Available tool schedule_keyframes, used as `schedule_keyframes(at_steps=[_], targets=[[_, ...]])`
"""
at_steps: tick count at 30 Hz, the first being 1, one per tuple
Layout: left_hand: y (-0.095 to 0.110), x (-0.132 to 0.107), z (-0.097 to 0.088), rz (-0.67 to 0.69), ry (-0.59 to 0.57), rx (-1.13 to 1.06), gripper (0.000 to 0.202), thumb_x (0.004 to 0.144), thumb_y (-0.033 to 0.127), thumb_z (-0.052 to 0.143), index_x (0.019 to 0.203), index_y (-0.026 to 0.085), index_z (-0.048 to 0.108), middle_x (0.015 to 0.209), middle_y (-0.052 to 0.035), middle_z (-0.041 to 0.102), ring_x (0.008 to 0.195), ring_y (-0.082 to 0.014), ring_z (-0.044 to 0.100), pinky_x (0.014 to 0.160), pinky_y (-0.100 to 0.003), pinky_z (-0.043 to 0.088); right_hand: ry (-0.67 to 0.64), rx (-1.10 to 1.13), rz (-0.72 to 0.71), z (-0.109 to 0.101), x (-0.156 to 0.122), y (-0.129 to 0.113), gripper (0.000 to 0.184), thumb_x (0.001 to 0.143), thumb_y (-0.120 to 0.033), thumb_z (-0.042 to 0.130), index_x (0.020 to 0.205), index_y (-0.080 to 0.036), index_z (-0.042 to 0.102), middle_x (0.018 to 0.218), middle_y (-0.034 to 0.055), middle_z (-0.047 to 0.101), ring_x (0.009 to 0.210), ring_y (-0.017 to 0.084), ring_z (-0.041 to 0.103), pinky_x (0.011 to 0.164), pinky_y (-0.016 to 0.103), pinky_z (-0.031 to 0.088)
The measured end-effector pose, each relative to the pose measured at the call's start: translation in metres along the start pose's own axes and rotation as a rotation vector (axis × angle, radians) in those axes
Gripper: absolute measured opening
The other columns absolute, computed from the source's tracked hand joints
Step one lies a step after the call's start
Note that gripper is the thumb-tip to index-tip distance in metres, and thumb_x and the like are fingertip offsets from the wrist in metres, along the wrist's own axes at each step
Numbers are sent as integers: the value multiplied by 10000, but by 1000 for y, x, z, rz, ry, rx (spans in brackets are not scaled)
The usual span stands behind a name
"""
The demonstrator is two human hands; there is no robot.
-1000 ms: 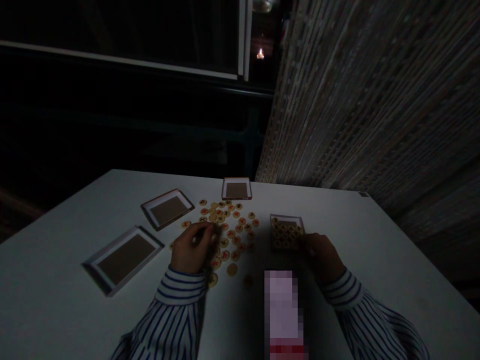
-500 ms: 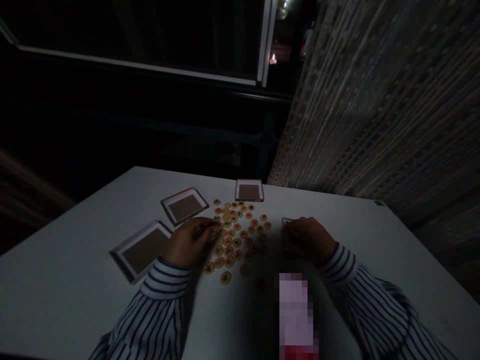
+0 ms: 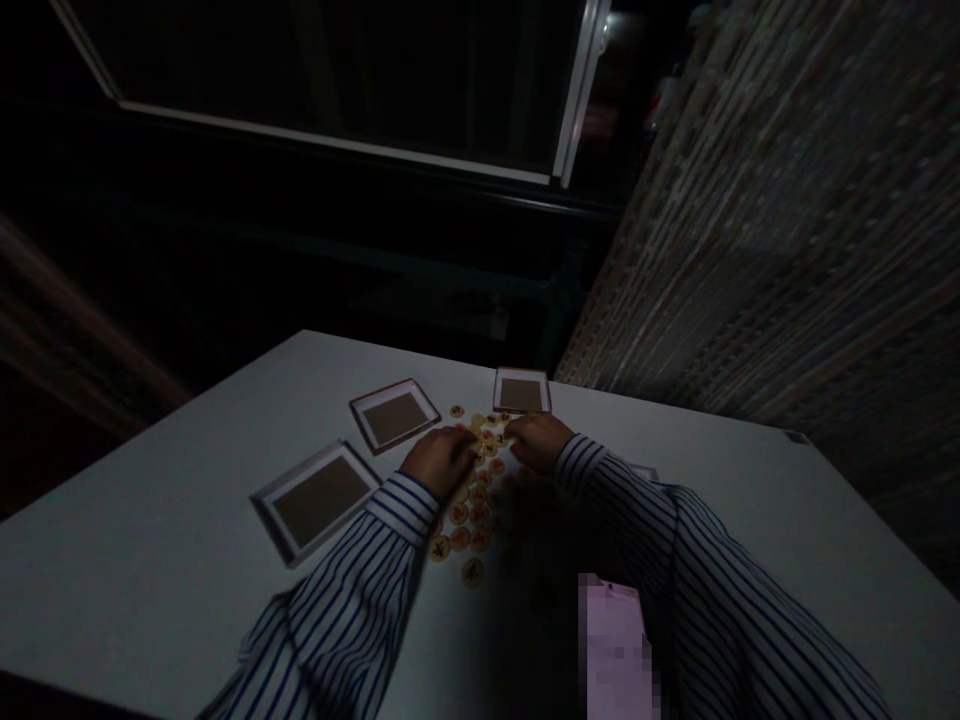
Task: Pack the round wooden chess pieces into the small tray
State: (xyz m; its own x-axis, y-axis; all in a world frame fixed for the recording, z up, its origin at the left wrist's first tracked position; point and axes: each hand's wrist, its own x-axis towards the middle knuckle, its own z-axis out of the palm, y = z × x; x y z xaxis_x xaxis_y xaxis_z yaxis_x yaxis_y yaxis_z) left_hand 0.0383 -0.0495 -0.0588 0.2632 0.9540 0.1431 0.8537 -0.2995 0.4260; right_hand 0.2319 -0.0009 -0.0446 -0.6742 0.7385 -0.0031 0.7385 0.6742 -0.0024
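Several round yellow game discs [image 3: 471, 512] with red or black marks lie scattered on the white table [image 3: 150, 560]. My left hand [image 3: 440, 460] rests curled among the discs at the pile's left side; what its fingers pinch is too dark to make out. My right hand [image 3: 535, 440] has crossed over to the far right of the pile, fingers bent down onto the discs. My right sleeve hides most of the small tray [image 3: 643, 471] that holds sorted discs. Both arms wear blue-striped sleeves.
Three empty shallow trays with brown insides stand around the pile: one at near left [image 3: 316, 500], one further back [image 3: 394, 415], a small one at the far edge [image 3: 521, 391]. A woven blind [image 3: 787, 220] hangs at right. A dark window lies behind.
My right hand left the tray of sorted discs and moved left onto the pile. My left hand shifted further into the discs. The camera view swung to the right and closer.
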Motion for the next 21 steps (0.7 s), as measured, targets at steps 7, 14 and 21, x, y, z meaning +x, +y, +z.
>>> schedule_keyframes(at_steps=[7, 14, 21], targets=[[1, 8, 7, -15, 26, -9, 340, 782, 298, 435, 1046, 165, 602, 1078, -87, 622, 986, -218, 562, 887, -330, 412, -31, -3, -19, 6, 17, -2, 265, 734, -236, 500, 974, -187, 599, 1042, 79, 616, 999, 224, 527, 842, 349, 386], [0, 9, 10, -13, 58, -49, 333, 769, 288, 444, 1038, 169, 601, 1062, -84, 628, 974, -215, 565, 886, -330, 412, -60, 14, -32, 6, 23, -5, 236, 727, -182, 497, 939, -173, 601, 1017, 86, 623, 991, 222, 527, 818, 343, 389], [3, 8, 6, -149, 141, -217, 305, 767, 316, 437, 945, 178, 642, 971, -82, 661, 915, -221, 593, 851, -344, 428, 92, 112, -36, -3, 13, -4, 201, 730, -239, 548, 922, -177, 557, 955, 72, 610, 911, 209, 535, 771, 332, 391]])
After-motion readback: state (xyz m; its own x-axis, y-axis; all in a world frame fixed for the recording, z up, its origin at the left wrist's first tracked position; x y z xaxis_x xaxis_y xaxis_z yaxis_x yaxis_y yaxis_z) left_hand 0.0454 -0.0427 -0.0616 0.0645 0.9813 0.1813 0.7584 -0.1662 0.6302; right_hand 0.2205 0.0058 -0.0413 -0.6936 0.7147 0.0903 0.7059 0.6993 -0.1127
